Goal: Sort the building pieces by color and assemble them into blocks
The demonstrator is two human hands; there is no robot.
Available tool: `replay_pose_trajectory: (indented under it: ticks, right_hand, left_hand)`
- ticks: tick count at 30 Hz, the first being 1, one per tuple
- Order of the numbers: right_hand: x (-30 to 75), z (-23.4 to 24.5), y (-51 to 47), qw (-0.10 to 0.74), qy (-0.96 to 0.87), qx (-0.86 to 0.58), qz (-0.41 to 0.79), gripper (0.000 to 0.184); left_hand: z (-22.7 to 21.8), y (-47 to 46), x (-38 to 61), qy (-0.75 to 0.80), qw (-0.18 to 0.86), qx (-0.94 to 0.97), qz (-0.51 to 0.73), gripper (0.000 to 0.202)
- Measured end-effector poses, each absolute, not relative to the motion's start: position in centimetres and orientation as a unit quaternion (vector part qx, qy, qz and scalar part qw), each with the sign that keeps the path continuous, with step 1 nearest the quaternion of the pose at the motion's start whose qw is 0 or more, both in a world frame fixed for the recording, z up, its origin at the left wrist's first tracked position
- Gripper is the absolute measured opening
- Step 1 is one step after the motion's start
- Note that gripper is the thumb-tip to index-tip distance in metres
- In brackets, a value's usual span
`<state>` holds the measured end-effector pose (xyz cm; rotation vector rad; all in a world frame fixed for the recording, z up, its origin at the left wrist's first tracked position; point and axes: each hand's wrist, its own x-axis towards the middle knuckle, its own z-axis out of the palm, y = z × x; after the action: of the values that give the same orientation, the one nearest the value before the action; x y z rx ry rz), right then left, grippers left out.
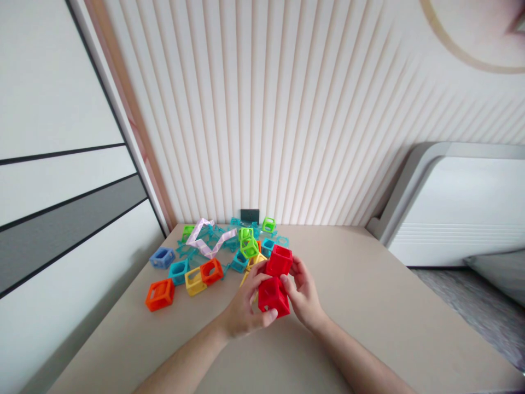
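Two red open-sided cube blocks are between my hands above the table, one beyond the other. My left hand [248, 306] is closed on the nearer red cube block [271, 297], its thumb along the near lower edge. The farther red cube block [279, 260] is gripped by my right hand [304, 293], fingers at its right side and thumb near where the two blocks meet. The blocks touch or nearly touch; I cannot tell whether they are joined. Just behind my left hand lie yellow blocks [256, 261], partly hidden by it.
Orange [159, 295], blue [162, 258], teal [179, 271] and green blocks [248, 247] lie on the table's [348, 273] left and back. A pale lilac zigzag piece [210, 250] rests among translucent teal pieces. A dark socket [250, 215] sits at the ribbed wall; a bed headboard [463, 202] stands right.
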<state>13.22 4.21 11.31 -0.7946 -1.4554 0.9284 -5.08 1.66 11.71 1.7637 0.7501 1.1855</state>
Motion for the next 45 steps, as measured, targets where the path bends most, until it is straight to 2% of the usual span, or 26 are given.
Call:
replay_pose_trajectory:
  ticks: [3, 10, 13, 15, 20, 23, 27, 29, 32, 36, 40, 43, 45]
  right_hand:
    - [13.4, 10.9, 4.5, 0.603, -0.616, -0.373, 0.343, 0.046]
    - [13.1, 11.4, 6.1, 0.659, -0.537, -0.354, 0.389, 0.037]
    - [13.2, 12.2, 8.6, 0.665, -0.533, -0.395, 0.344, 0.039]
    - [13.2, 12.8, 10.6, 0.596, -0.591, -0.459, 0.292, 0.044]
    - [11.9, 13.4, 14.6, 0.379, -0.706, -0.574, 0.169, 0.039]
    - [10.7, 13.0, 15.5, 0.312, -0.733, -0.589, 0.137, 0.043]
    - [10.1, 12.7, 15.6, 0.277, -0.746, -0.592, 0.125, 0.045]
    - [10.5, 12.9, 15.1, 0.298, -0.744, -0.587, 0.114, 0.045]
    - [11.7, 13.2, 13.5, 0.405, -0.726, -0.540, 0.128, 0.035]
    - [13.7, 12.6, 9.9, 0.534, -0.701, -0.390, 0.267, 0.039]
    - [14.4, 11.3, 6.7, 0.520, -0.752, -0.291, 0.282, 0.042]
    - [13.9, 10.8, 5.9, 0.510, -0.767, -0.279, 0.270, 0.046]
    - [13.5, 10.8, 5.9, 0.514, -0.763, -0.279, 0.275, 0.043]
  left_hand:
    - [11.5, 1.8, -4.9, 0.283, 0.427, 0.710, 0.483, 0.049]
    - [11.2, 1.9, -4.5, 0.225, 0.426, 0.711, 0.512, 0.054]
    - [11.2, 1.8, -4.7, 0.218, 0.418, 0.716, 0.515, 0.054]
    - [11.0, 1.8, -4.9, 0.213, 0.408, 0.719, 0.520, 0.055]
    - [10.6, 1.8, -5.1, 0.211, 0.380, 0.739, 0.515, 0.054]
    - [10.6, 1.8, -5.1, 0.200, 0.372, 0.746, 0.515, 0.057]
    - [10.7, 1.9, -5.1, 0.206, 0.379, 0.744, 0.509, 0.057]
    - [10.7, 1.9, -5.1, 0.205, 0.379, 0.743, 0.512, 0.056]
    - [10.5, 2.1, -5.1, 0.205, 0.365, 0.744, 0.521, 0.056]
    - [10.5, 2.2, -5.2, 0.204, 0.369, 0.728, 0.540, 0.055]
    - [10.8, 2.1, -5.4, 0.209, 0.411, 0.692, 0.556, 0.051]
    - [11.2, 1.9, -5.7, 0.224, 0.423, 0.683, 0.552, 0.049]
    - [11.5, 1.8, -6.0, 0.242, 0.418, 0.688, 0.541, 0.047]
